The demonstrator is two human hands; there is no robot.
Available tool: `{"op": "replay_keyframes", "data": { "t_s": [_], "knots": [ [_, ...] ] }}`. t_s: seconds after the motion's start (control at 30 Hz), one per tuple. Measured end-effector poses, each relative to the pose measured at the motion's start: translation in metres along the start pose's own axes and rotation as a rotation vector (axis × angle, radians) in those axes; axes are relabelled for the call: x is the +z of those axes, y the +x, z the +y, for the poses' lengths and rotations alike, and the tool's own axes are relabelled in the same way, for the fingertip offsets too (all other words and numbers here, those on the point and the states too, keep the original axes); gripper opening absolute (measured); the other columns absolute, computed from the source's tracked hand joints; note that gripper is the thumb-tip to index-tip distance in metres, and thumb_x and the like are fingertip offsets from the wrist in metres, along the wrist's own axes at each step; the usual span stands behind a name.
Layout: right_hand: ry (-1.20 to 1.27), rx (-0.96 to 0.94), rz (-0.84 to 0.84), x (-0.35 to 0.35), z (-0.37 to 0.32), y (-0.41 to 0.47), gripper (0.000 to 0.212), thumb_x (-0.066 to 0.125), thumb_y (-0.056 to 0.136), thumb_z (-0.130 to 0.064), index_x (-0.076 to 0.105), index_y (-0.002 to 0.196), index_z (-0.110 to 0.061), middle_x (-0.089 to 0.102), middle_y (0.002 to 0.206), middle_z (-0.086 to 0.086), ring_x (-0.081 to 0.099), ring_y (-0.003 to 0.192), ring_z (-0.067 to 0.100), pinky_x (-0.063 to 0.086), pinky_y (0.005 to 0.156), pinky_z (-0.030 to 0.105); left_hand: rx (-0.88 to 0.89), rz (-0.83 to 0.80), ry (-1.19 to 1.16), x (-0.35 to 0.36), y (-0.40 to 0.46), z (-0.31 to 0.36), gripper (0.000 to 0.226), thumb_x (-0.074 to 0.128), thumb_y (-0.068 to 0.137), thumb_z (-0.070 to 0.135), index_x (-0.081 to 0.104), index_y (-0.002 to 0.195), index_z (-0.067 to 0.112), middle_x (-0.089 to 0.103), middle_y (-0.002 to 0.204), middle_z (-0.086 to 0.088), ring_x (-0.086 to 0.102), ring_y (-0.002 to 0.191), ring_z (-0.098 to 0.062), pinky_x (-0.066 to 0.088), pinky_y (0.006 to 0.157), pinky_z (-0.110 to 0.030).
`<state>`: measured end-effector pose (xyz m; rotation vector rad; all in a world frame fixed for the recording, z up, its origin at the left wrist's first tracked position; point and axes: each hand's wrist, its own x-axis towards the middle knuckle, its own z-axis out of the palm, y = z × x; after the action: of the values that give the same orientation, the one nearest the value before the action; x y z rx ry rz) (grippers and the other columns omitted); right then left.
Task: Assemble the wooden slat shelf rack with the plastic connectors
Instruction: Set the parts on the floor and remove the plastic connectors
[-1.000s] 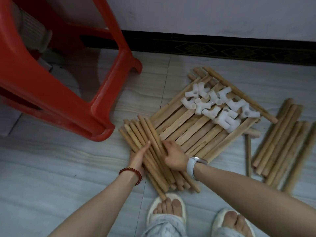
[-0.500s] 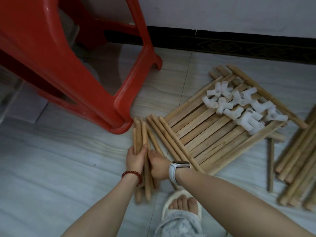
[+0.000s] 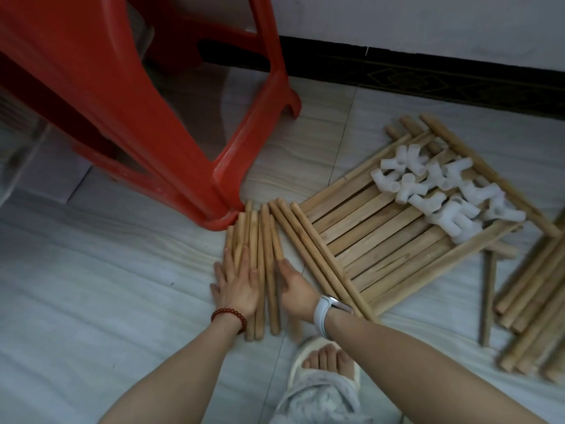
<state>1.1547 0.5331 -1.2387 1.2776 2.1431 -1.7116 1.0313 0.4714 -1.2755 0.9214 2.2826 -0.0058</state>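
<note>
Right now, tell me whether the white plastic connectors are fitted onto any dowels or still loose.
Loose. The white connectors lie heaped on the slat panel, no dowel visibly in any socket.

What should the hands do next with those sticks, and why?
Probably pick up one dowel and reach for a white connector. The left hand lies flat on the sorted dowels, the right hand beside them; nothing is joined yet.

Red stool leg [image 3: 220, 191] blocks far end of dowel bundle [image 3: 260, 240]; bare floor [image 3: 107, 286] open leftward.
</note>
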Motion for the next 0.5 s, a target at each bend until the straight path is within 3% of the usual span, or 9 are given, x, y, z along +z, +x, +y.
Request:
{"op": "replay_keyframes", "data": {
  "t_s": [0.1,0.2,0.37,0.43,0.5],
  "knots": [
    [0.097,-0.042,-0.06,0.0,-0.002,-0.001,0.052,0.035,0.089,0.008,0.035,0.139,-0.003,0.039,0.143,0.013,0.038,0.133,0.026,0.025,0.099,0.011,0.032,-0.011,-0.022,-0.003,-0.001,-0.002,0.056,0.021,0.1,0.043,-0.006,0.148,0.035,-0.017,0.157,0.002,-0.012,0.144,-0.026,0.001,0.116,-0.05],
    [-0.042,-0.013,0.003,-0.013,0.006,-0.005,0.048,0.036,0.093,0.001,0.036,0.141,-0.008,0.043,0.143,0.01,0.042,0.13,0.024,0.027,0.1,0.016,0.044,0.015,0.029,-0.009,-0.003,0.007,0.061,0.024,0.099,0.044,-0.005,0.149,0.029,-0.017,0.157,0.0,-0.014,0.144,-0.024,-0.003,0.115,-0.051],
    [-0.246,-0.065,0.297,-0.089,0.043,-0.026,0.038,0.04,0.092,-0.011,0.056,0.126,-0.014,0.06,0.123,0.006,0.055,0.115,0.024,0.043,0.095,0.034,0.289,0.22,0.115,-0.017,-0.006,0.055,0.074,0.025,0.084,0.054,0.008,0.15,0.025,-0.005,0.158,-0.002,-0.008,0.145,-0.022,-0.007,0.114,-0.05],
    [-0.506,-0.163,0.544,-0.126,0.058,-0.036,0.031,0.047,0.086,-0.016,0.065,0.111,-0.014,0.065,0.102,0.006,0.061,0.097,0.031,0.048,0.078,0.043,0.423,0.212,0.12,-0.022,-0.006,0.083,0.075,0.031,0.083,0.054,0.016,0.149,0.022,0.003,0.158,-0.005,-0.003,0.145,-0.024,-0.003,0.115,-0.049],
    [-0.72,-0.066,0.718,-0.167,0.073,-0.049,0.033,0.064,0.079,-0.026,0.066,0.11,-0.016,0.064,0.104,0.011,0.06,0.099,0.036,0.045,0.078,0.052,0.579,0.162,0.102,-0.023,-0.001,0.121,0.07,0.043,0.09,0.049,0.016,0.149,0.022,0.005,0.158,-0.006,-0.001,0.145,-0.024,0.0,0.116,-0.046]
  ]
}}
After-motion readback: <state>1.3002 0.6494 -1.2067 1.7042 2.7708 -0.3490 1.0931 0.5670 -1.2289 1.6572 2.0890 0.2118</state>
